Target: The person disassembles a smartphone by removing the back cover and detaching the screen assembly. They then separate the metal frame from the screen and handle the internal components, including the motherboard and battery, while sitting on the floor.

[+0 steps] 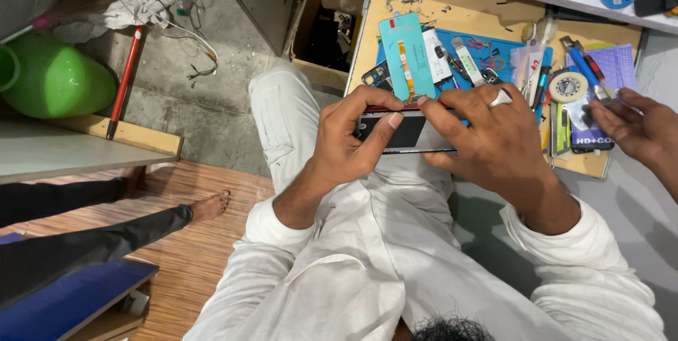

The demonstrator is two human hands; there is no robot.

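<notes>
Head view: left hand [349, 139] and right hand [487, 136] both closed on a dark phone [402, 132] held over the lap, fingers curled along its edges, just below a teal panel [406, 55] on the blue mat [494, 51]; another person's hand [635, 125] open nearby.

From my remote seat I see the person wearing a loose white long-sleeved shirt, its cuffs pushed up just past the wrists and the fabric creased across the chest. Pale off-white trousers cover the legs. The right hand [494, 144] carries a silver ring on one finger; the left hand [349, 144] is bare.
</notes>
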